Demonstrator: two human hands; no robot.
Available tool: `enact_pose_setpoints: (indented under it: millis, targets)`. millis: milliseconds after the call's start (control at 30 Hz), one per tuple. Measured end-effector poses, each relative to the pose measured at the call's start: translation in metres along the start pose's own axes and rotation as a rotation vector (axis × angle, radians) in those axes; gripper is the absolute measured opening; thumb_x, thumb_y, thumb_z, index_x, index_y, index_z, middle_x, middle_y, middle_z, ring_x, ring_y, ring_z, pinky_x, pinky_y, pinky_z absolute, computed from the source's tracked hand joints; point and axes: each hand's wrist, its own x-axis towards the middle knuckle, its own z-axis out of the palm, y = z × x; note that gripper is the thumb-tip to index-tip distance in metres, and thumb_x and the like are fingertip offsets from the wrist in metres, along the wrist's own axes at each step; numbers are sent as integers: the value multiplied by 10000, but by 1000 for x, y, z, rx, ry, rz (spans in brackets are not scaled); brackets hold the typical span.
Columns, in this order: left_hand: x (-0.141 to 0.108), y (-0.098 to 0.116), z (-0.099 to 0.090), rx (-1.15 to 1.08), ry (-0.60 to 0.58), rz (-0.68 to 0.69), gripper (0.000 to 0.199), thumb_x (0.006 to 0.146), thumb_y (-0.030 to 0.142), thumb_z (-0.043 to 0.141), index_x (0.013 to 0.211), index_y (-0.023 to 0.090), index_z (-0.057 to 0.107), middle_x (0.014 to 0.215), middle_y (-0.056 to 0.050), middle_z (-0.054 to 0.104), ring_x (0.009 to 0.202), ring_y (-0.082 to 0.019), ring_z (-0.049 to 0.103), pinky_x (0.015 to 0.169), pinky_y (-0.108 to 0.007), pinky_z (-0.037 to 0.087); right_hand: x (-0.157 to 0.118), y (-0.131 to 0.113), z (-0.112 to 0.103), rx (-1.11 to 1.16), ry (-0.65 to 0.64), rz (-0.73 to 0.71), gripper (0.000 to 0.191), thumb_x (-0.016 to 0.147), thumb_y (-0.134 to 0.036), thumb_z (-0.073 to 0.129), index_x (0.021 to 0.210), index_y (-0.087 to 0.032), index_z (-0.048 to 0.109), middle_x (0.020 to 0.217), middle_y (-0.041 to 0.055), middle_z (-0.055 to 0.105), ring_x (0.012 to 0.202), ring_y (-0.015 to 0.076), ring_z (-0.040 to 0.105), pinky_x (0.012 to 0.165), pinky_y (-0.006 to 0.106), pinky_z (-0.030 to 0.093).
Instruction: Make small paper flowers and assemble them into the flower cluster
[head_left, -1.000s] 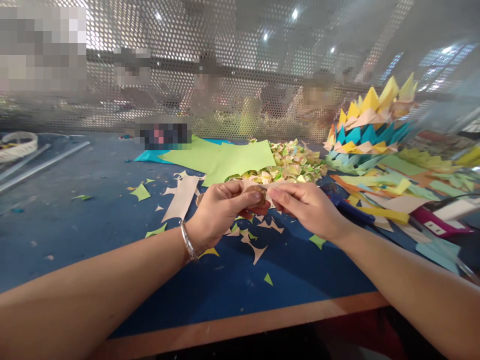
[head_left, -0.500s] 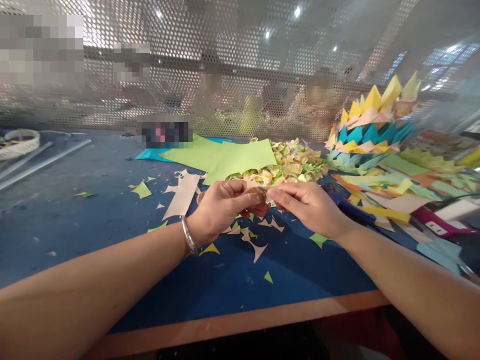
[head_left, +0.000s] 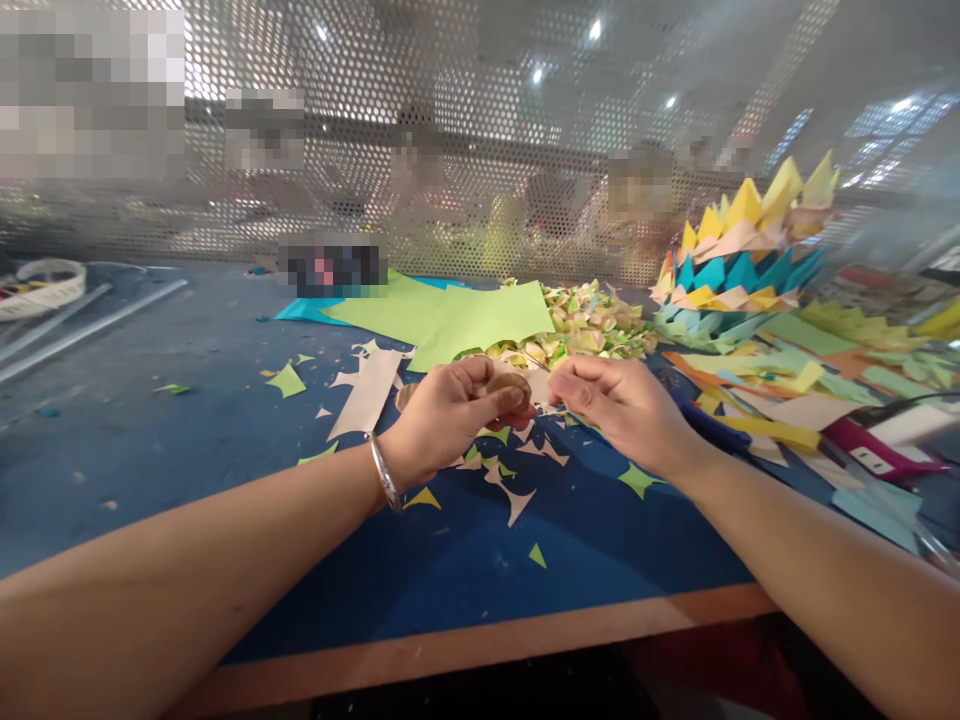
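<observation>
My left hand (head_left: 457, 405), with a silver bangle at its wrist, is closed around a brown, wood-coloured rounded piece (head_left: 513, 384). A similar brown end shows behind the hand on its left side; whether both belong to one thing I cannot tell. Just to the right, my right hand (head_left: 611, 400) is pinched, and a thin dark sliver (head_left: 535, 359) points up and left from its fingertips; its kind is too small to make out. Below and around the hands lie pale pink paper scraps (head_left: 514, 500) and green scraps. A pale pink paper strip (head_left: 367, 392) lies left of my left hand.
Behind the hands are a light green sheet (head_left: 487, 312) and a heap of small folded paper pieces (head_left: 592, 320). At right stand a tiered paper model (head_left: 750, 265), loose paper strips (head_left: 802, 400) and a magenta power strip (head_left: 874, 455). A perforated metal screen (head_left: 465, 200) closes the back.
My right hand has moved slightly right, away from the brown piece, opening a small gap between the hands. The thin sliver now shows above its fingertips. My left hand keeps its grip.
</observation>
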Motion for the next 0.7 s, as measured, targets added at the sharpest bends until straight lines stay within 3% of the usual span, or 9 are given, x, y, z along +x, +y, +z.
enact_pose_setpoints:
  millis: [200, 533, 700]
  targets:
    - [-2, -1, 5, -64, -55, 34, 83, 813, 191, 664, 769, 167, 597, 752, -36, 729, 695, -136, 697, 628, -242, 478, 3, 2, 9, 61, 61, 10, 266, 800, -416, 741, 816, -165, 655, 697, -18, 547, 594, 87, 464, 532, 228, 354]
    - [-4, 3, 4, -240, -27, -129, 81, 758, 244, 762, 748, 181, 712, 772, -8, 748, 756, -122, 701, 652, -208, 476, 2, 0, 13, 47, 192, -102, 187, 842, -330, 676, 764, -166, 630, 647, -23, 564, 563, 84, 490, 516, 220, 403]
    - [-6, 3, 8, -277, 56, -116, 121, 786, 285, 751, 731, 179, 729, 743, -20, 739, 742, -131, 689, 663, -229, 492, 2, 0, 15, 66, 168, -102, 226, 867, -357, 665, 754, -171, 606, 665, -24, 552, 573, 80, 479, 519, 223, 379]
